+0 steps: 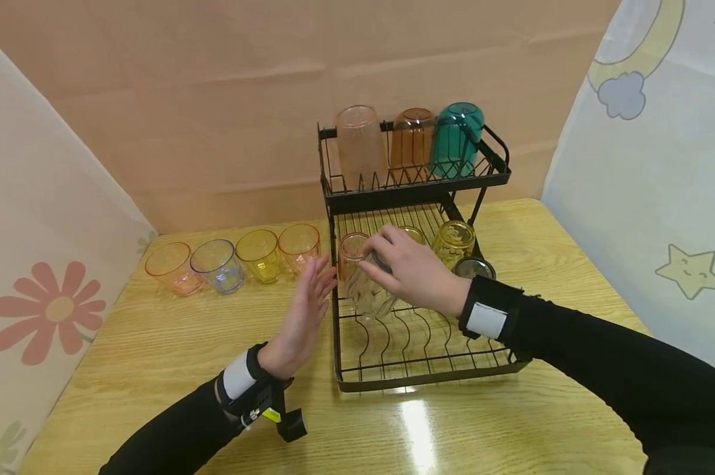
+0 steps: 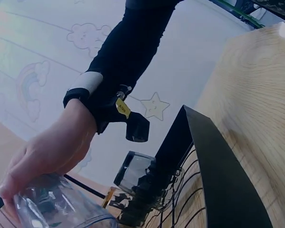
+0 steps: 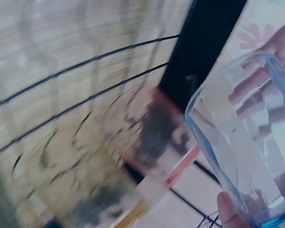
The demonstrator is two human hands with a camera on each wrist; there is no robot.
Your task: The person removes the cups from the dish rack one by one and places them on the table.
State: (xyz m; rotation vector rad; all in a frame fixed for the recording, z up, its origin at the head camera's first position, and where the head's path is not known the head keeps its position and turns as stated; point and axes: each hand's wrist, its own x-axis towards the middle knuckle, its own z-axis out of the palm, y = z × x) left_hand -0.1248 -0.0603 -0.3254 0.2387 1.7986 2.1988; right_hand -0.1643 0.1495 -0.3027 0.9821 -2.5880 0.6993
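The right hand (image 1: 413, 272) grips a clear cup (image 1: 369, 293) over the rack's lower tier (image 1: 417, 369), apparently lifting it out, while the open left hand (image 1: 301, 316) waits just beside it, so the next move likely calls for clearing the rack's wires.

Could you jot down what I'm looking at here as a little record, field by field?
Setting: wooden table with a black two-tier dish rack
Right hand: grips a clear glass over the lower tier
Left hand: open, fingers straight, beside the rack, holding nothing
Upper tier: three upturned cups, pale pink, amber, teal
Lower tier: a few more glasses, pink and yellow
Table row: four cups left of the rack
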